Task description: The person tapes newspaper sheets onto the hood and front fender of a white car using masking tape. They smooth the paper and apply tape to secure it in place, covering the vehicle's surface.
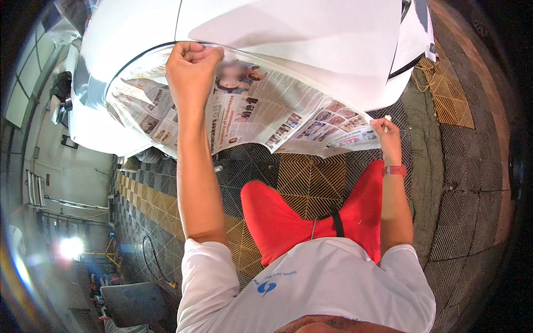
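A sheet of newspaper (252, 119) hangs spread across the wheel arch of a white car (133, 33). With curled fingers, my left hand (191, 72) pinches the sheet's upper edge where it meets the rim of the arch. Lower and further right, my right hand (388, 136) grips the paper's right corner between thumb and fingers. A small white bit shows at those fingertips; I cannot tell what it is. The sheet sags between both hands, its lower edge loose above the floor. Whatever lies behind the paper in the arch is hidden.
My red-trousered legs (277, 222) are bent below the paper. Black and tan ribbed tiles (311, 177) cover the floor. At the left are a bright lamp (71, 248), a dark cable (150, 258) and a grey panel-like object (133, 305). A dark greenish strip (427, 183) runs along the right.
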Available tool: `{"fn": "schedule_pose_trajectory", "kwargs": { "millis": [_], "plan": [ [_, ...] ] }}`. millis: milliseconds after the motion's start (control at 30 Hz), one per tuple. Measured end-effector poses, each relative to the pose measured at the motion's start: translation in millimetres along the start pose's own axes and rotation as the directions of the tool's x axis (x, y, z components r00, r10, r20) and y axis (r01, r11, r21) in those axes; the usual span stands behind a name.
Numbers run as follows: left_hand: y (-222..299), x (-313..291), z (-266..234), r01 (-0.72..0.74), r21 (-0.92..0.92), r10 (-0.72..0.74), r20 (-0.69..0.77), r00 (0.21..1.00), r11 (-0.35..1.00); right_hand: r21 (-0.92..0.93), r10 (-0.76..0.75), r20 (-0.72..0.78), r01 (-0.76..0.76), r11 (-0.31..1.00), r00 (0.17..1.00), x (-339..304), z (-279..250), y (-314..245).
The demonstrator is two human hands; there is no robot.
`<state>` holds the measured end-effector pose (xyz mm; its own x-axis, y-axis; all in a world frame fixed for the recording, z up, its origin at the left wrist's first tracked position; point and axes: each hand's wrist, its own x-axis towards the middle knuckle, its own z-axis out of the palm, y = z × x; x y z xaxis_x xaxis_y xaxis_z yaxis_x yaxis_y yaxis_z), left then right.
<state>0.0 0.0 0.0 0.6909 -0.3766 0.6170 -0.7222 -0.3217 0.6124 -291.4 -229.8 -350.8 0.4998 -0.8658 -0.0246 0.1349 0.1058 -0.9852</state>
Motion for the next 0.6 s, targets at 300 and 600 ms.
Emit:
{"fn": "schedule_pose_trajectory", "kwargs": {
  "millis": [300, 600],
  "plan": [
    [-8, 3, 8, 0.104, -0.208, -0.119, -0.060, 0.991, 0.973, -0.120, -0.035, 0.039, 0.039, 0.992, 0.999, -7, -2, 1],
    [-6, -10, 35, 0.011, -0.216, -0.058, -0.211, 0.976, 0.976, -0.065, -0.011, 0.053, 0.014, 0.998, 0.999, -23, -2, 5]
  ]
}}
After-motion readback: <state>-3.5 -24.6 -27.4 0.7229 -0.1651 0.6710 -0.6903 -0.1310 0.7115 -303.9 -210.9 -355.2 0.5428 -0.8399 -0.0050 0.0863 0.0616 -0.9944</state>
